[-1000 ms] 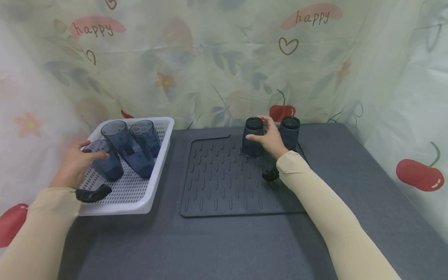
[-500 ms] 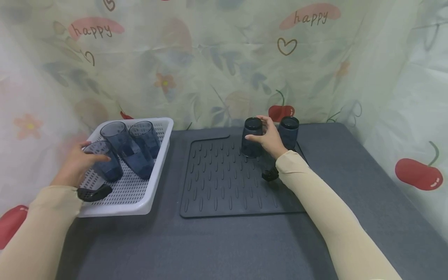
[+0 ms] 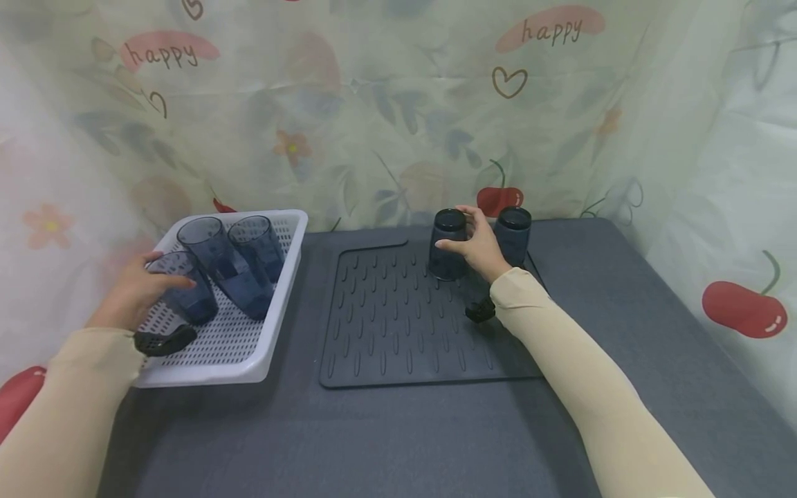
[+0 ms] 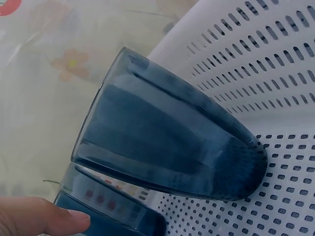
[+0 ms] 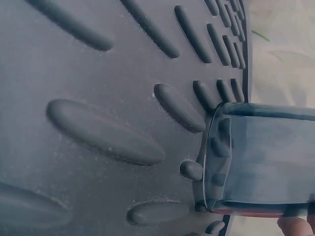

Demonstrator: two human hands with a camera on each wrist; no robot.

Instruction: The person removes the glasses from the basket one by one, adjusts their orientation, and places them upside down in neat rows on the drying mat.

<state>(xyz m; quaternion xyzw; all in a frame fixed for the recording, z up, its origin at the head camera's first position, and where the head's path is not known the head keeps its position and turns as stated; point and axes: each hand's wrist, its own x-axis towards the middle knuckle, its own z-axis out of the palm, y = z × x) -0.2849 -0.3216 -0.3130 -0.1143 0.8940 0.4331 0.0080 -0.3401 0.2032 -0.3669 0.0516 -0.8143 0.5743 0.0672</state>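
In the head view my left hand point(image 3: 133, 290) holds a tilted blue glass tumbler point(image 3: 198, 304) in the white basket, thumb on its near side and fingers by its rim. Two more tumblers lean beside it, a middle one point(image 3: 249, 294) and a back one point(image 3: 261, 242). The left wrist view shows my thumb point(image 4: 44, 216) in front of one tumbler, with a larger-looking tumbler point(image 4: 162, 132) beside it. My right hand point(image 3: 482, 245) grips an upside-down tumbler point(image 3: 445, 259), its rim on the dark ribbed mat point(image 3: 386, 325); another upside-down tumbler point(image 3: 513, 235) stands to its right.
The perforated white basket point(image 3: 283, 297) stands on the left of the dark grey table point(image 3: 349, 443). Behind the table hangs a patterned curtain point(image 3: 355, 111), with more sheeting at both sides. Black straps with small devices are on both wrists.
Both hands keep their holds and have hardly moved. The head view has shifted very slightly; the tumblers stay in their places.
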